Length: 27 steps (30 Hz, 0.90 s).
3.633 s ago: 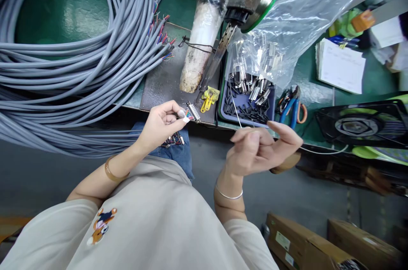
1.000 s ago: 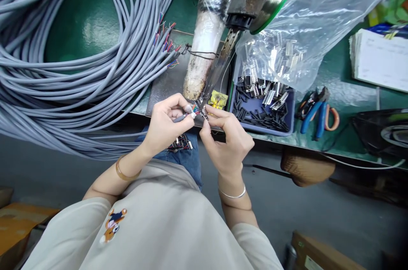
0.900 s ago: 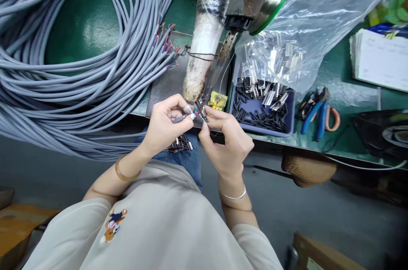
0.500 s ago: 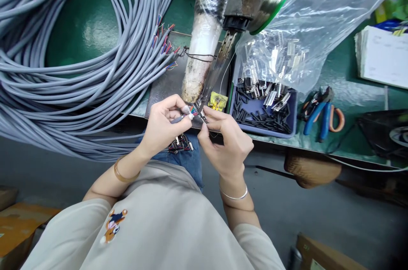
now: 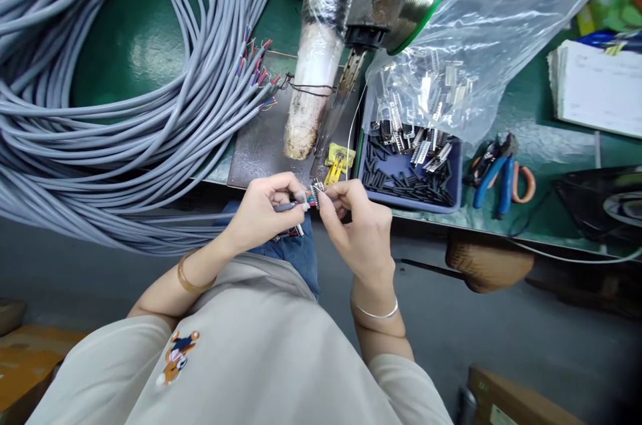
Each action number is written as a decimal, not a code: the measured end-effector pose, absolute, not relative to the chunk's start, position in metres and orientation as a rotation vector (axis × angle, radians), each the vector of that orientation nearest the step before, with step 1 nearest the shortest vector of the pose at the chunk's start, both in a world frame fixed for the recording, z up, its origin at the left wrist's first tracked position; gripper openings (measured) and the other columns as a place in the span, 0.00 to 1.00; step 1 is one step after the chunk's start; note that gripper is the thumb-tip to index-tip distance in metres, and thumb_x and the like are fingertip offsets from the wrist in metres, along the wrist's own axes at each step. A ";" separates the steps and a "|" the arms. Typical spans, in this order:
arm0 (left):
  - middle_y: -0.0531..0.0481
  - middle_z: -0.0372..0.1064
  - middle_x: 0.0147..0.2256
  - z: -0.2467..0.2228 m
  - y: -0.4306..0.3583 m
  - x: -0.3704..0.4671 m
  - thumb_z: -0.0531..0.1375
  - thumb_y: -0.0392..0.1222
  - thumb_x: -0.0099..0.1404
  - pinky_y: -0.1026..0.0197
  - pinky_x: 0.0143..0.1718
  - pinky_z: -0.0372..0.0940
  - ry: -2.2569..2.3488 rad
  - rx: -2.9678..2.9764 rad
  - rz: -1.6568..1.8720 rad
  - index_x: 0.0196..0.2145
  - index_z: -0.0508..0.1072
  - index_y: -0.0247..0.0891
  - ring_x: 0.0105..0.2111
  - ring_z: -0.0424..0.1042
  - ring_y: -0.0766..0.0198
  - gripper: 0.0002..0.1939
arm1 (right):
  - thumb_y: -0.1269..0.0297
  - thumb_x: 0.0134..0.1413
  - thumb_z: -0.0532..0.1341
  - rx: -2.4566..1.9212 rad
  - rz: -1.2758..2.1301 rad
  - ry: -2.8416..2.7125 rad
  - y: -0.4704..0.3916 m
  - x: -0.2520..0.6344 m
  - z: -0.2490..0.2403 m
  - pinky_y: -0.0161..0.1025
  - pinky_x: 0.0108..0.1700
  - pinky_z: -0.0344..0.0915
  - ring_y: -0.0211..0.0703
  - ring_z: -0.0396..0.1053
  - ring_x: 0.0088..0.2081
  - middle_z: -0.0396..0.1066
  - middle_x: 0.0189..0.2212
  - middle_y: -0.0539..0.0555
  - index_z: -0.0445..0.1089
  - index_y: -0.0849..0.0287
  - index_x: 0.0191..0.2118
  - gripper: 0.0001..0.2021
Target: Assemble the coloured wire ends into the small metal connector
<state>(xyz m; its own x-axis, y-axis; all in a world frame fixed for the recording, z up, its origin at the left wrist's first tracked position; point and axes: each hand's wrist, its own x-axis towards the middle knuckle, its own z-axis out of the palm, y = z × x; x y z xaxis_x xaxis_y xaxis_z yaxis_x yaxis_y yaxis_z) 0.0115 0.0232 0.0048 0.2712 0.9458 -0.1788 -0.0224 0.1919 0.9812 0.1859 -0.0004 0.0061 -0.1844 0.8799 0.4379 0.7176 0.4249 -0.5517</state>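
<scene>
My left hand [image 5: 268, 209] pinches the end of a grey cable [image 5: 285, 207], whose thin coloured wires [image 5: 311, 198] fan out between my hands. Those wires run to a small metal connector [image 5: 317, 190] with a row of pins. My right hand [image 5: 358, 221] is closed on the connector's right side, thumb and forefinger pressed together. Both hands are just off the bench edge, below the soldering iron tip [image 5: 321, 154]. Several wired connectors [image 5: 295, 231] lie on my lap, partly hidden by my left hand.
Many grey cables [image 5: 165, 111] with stripped ends cover the left bench. A solder spool [image 5: 418, 7] hangs beside the iron, with a yellow clip [image 5: 335, 168] below. A blue tray [image 5: 401, 201] holds connectors and black tubes under a plastic bag [image 5: 481, 31]. Pliers [image 5: 496, 181] lie right of it.
Both hands have come down towards my body, carrying the cable and connector away from the iron tip. The yellow clip is now more fully visible.
</scene>
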 end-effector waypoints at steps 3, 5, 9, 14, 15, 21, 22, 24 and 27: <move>0.52 0.70 0.28 0.003 0.018 0.008 0.67 0.34 0.54 0.69 0.25 0.60 0.995 1.214 0.848 0.30 0.73 0.35 0.23 0.63 0.73 0.06 | 0.69 0.63 0.64 -1.310 0.227 -1.991 -0.004 0.189 0.008 0.31 0.26 0.63 0.32 0.67 0.21 0.72 0.24 0.43 0.67 0.54 0.36 0.05; 0.52 0.70 0.30 0.000 0.016 0.003 0.69 0.36 0.55 0.69 0.26 0.62 0.958 1.184 0.853 0.34 0.73 0.36 0.24 0.65 0.72 0.10 | 0.71 0.61 0.65 -1.220 0.110 -1.982 -0.008 0.189 0.008 0.31 0.31 0.67 0.34 0.74 0.26 0.78 0.30 0.47 0.68 0.54 0.38 0.06; 0.57 0.65 0.24 -0.003 0.017 -0.006 0.71 0.41 0.56 0.70 0.22 0.57 0.896 1.118 0.723 0.33 0.72 0.36 0.20 0.60 0.74 0.13 | 0.71 0.59 0.66 -1.058 -0.111 -2.001 -0.015 0.191 0.001 0.35 0.33 0.71 0.38 0.77 0.31 0.82 0.35 0.51 0.68 0.52 0.40 0.08; 0.51 0.70 0.26 0.000 0.015 -0.010 0.73 0.46 0.55 0.68 0.22 0.59 0.831 1.055 0.787 0.31 0.80 0.32 0.22 0.63 0.72 0.13 | 0.70 0.60 0.66 -1.020 -0.180 -1.956 -0.019 0.189 -0.008 0.35 0.32 0.73 0.38 0.77 0.30 0.81 0.34 0.50 0.68 0.52 0.40 0.07; 0.51 0.71 0.26 0.000 0.014 -0.010 0.73 0.46 0.55 0.68 0.22 0.60 0.833 1.017 0.824 0.31 0.81 0.32 0.22 0.64 0.72 0.13 | 0.70 0.59 0.66 -1.039 -0.150 -1.913 -0.019 0.187 -0.008 0.35 0.32 0.73 0.38 0.77 0.29 0.80 0.33 0.50 0.68 0.52 0.39 0.07; 0.53 0.72 0.25 -0.009 0.005 -0.008 0.75 0.43 0.51 0.71 0.21 0.60 0.864 0.829 0.977 0.30 0.79 0.35 0.20 0.63 0.75 0.13 | 0.67 0.62 0.63 -1.274 0.298 -1.766 -0.019 0.177 -0.001 0.31 0.28 0.70 0.34 0.71 0.25 0.72 0.26 0.45 0.66 0.54 0.34 0.06; 0.53 0.72 0.26 -0.010 0.004 -0.009 0.75 0.43 0.52 0.71 0.21 0.60 0.856 0.819 0.980 0.30 0.78 0.35 0.20 0.63 0.75 0.13 | 0.67 0.62 0.62 -1.298 0.350 -1.777 -0.019 0.177 0.000 0.31 0.29 0.71 0.34 0.71 0.25 0.72 0.26 0.45 0.66 0.54 0.33 0.06; 0.53 0.72 0.26 -0.011 0.002 -0.012 0.74 0.44 0.53 0.70 0.20 0.59 0.823 0.846 0.949 0.30 0.77 0.36 0.19 0.63 0.75 0.13 | 0.67 0.62 0.62 -1.286 0.352 -1.799 -0.018 0.180 0.001 0.31 0.29 0.71 0.35 0.72 0.25 0.72 0.25 0.45 0.67 0.54 0.34 0.05; 0.52 0.72 0.26 -0.005 -0.002 -0.019 0.71 0.43 0.58 0.68 0.22 0.61 0.720 1.088 0.770 0.31 0.76 0.36 0.20 0.66 0.72 0.10 | 0.67 0.63 0.62 -1.171 0.176 -1.759 -0.019 0.191 0.002 0.35 0.22 0.67 0.36 0.68 0.19 0.70 0.22 0.45 0.69 0.52 0.35 0.04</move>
